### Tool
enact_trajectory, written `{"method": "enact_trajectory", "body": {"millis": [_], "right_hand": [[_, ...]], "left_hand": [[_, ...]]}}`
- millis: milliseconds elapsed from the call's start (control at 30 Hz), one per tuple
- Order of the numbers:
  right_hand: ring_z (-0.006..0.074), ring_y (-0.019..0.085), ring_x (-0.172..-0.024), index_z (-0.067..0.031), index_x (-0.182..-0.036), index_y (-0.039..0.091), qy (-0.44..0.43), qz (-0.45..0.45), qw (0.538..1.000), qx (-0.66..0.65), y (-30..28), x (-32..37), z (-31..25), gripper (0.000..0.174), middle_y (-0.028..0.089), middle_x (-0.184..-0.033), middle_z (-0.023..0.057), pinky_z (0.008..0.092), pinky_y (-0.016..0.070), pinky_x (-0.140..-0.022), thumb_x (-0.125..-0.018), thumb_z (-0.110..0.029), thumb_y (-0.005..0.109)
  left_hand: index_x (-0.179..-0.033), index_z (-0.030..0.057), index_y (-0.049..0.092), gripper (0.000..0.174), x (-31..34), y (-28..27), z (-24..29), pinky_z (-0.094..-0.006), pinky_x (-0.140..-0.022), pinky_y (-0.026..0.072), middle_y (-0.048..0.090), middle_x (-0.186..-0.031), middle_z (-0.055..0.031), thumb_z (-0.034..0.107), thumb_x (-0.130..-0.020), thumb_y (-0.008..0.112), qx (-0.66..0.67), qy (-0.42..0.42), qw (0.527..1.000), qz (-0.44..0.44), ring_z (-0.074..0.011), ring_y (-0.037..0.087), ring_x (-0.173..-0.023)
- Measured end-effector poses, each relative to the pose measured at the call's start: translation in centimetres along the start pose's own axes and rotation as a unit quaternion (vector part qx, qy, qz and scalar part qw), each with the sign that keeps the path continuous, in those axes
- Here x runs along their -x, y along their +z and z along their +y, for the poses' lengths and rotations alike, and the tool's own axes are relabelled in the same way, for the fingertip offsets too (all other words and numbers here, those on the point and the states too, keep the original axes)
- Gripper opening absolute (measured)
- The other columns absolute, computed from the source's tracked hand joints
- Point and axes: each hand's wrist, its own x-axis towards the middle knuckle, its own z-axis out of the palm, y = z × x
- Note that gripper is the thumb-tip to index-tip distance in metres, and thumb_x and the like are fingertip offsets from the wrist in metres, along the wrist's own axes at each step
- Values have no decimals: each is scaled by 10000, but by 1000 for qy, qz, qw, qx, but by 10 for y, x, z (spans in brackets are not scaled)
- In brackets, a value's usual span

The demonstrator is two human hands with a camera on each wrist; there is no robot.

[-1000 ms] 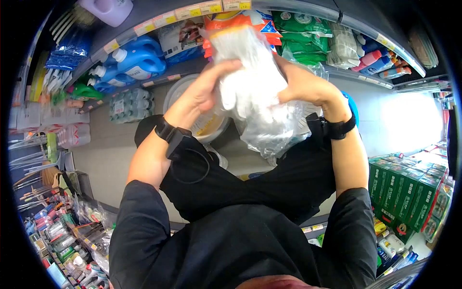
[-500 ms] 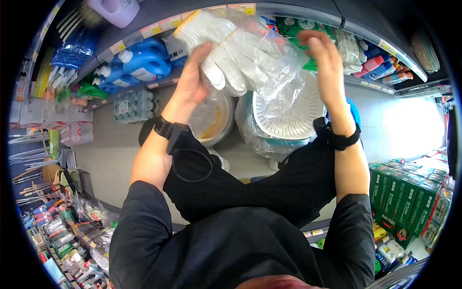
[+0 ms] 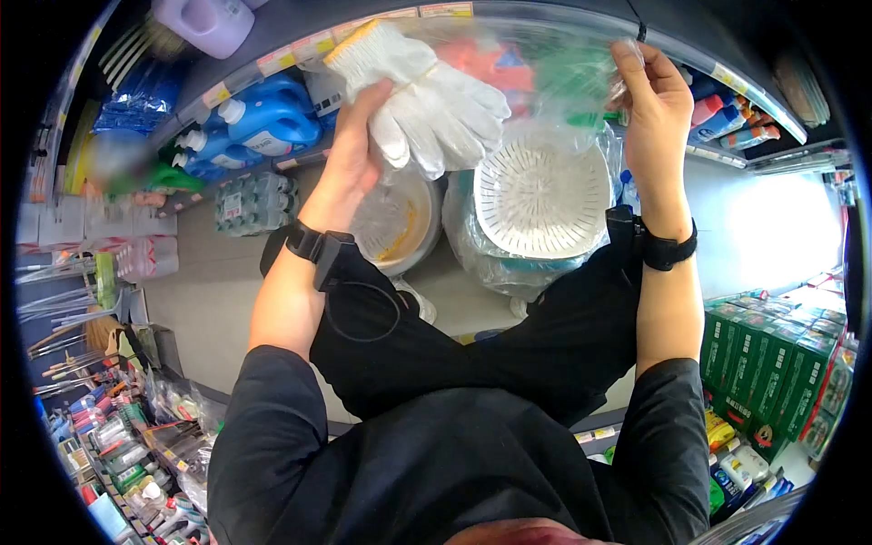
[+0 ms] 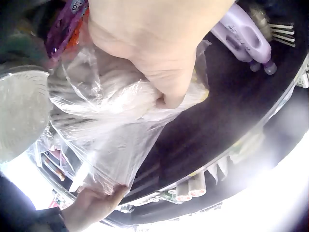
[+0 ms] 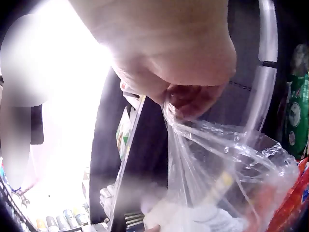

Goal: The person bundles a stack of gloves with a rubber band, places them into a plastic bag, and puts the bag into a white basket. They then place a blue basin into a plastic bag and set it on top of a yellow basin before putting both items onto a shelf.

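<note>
White knitted gloves (image 3: 436, 109) with a yellow-edged cuff are bundled inside a clear plastic bag (image 5: 193, 150). My left hand (image 3: 356, 136) grips the gloves through the film near the cuff, thumb on top. Off to the right, my right hand (image 3: 656, 118) pinches the gathered end of the bag, which stretches between both hands. In the right wrist view the film is bunched at the fingertips. The left wrist view shows the right hand at the far end of the bag.
Below the bag stand a white slotted basket (image 3: 543, 204) and a round tub (image 3: 391, 232). Shelves ahead hold blue detergent jugs (image 3: 272, 118) and a lilac bottle (image 3: 204, 25). A bottle pack (image 3: 256, 202) sits on the floor at left, green boxes (image 3: 758, 363) at right.
The right hand left the gloves, opened out to the right, and now pinches the bag's end. The gloves moved left with the left hand, and the film is drawn out rightward.
</note>
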Motion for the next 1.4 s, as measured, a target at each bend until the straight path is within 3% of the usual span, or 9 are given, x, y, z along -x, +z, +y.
{"method": "enact_trajectory", "body": {"millis": [167, 200, 333, 800, 933, 1033, 1100, 1200, 1400], "right_hand": [[36, 548, -601, -61, -985, 698, -43, -102, 994, 6, 30, 34, -27, 62, 654, -799, -29, 202, 423, -519, -952, -113, 701], [66, 575, -644, -57, -945, 685, -185, -162, 967, 59, 39, 40, -18, 40, 650, -798, -8, 228, 445, -548, -928, -85, 708], [321, 640, -710, -63, -946, 642, -217, -364, 879, 220, 73, 92, -11, 175, 609, -821, 102, 398, 516, -604, -802, -64, 741], [348, 628, -649, -33, -1102, 611, -209, -404, 847, 276, 89, 117, 14, 304, 655, -874, 117, 441, 517, -603, -841, -136, 729], [290, 659, -852, -33, -1127, 602, -294, -96, 881, 359, 60, 56, -5, 435, 634, -908, 101, 407, 532, -771, -834, -312, 760], [210, 636, -911, -13, -1104, 633, -119, 11, 943, 312, 43, 24, 14, 413, 657, -976, 99, 350, 513, -825, -869, -327, 765], [157, 633, -877, -1, -1061, 656, 154, -34, 982, 105, 33, 19, 27, 381, 674, -983, 77, 318, 518, -791, -887, -322, 766], [90, 619, -826, 9, -1005, 675, 253, -181, 950, 4, 22, 16, 28, 348, 685, -922, 40, 276, 512, -730, -913, -318, 750], [88, 560, -573, 0, -953, 651, 95, -49, 994, 14, 21, 13, 18, 205, 630, -725, 24, 226, 448, -577, -946, -192, 722]], "left_hand": [[-1353, -27, 509, 491, -3, 7, -18, -378, -1001, 528, 630, -1285, -156, 241, -966, 648, -1, 51, 998, 25, -240, 635, -1172], [-1349, -24, 512, 482, -5, 7, -22, -377, -1000, 528, 627, -1292, -158, 242, -970, 645, -2, 65, 997, 38, -240, 632, -1175], [-1385, 8, 483, 507, -4, 11, -19, -418, -1072, 475, 588, -1372, -124, 300, -994, 621, 82, 2, 996, 44, -248, 599, -1223], [-1365, -12, 510, 500, 5, 15, -26, -442, -1059, 504, 623, -1310, -163, 141, -924, 692, 110, -33, 993, 2, -282, 616, -1204], [-1401, -24, 475, 523, 0, -4, 4, -444, -1080, 492, 589, -1360, -171, 151, -941, 654, 126, 2, 992, -17, -286, 598, -1242], [-1417, -21, 465, 540, -1, -11, 9, -444, -1096, 475, 580, -1376, -165, 145, -940, 655, 137, 8, 990, -44, -286, 583, -1262], [-1413, -23, 469, 528, 2, -6, 9, -443, -1097, 475, 583, -1372, -165, 145, -945, 648, 132, 17, 990, -39, -286, 582, -1263], [-1401, -19, 484, 519, 3, 0, 10, -437, -1093, 475, 593, -1359, -160, 164, -946, 651, 121, 27, 992, -26, -279, 584, -1258], [-1378, -1, 516, 543, -3, -7, 15, -417, -1078, 477, 611, -1335, -145, 235, -920, 689, 107, 52, 993, 16, -260, 595, -1231]]}}
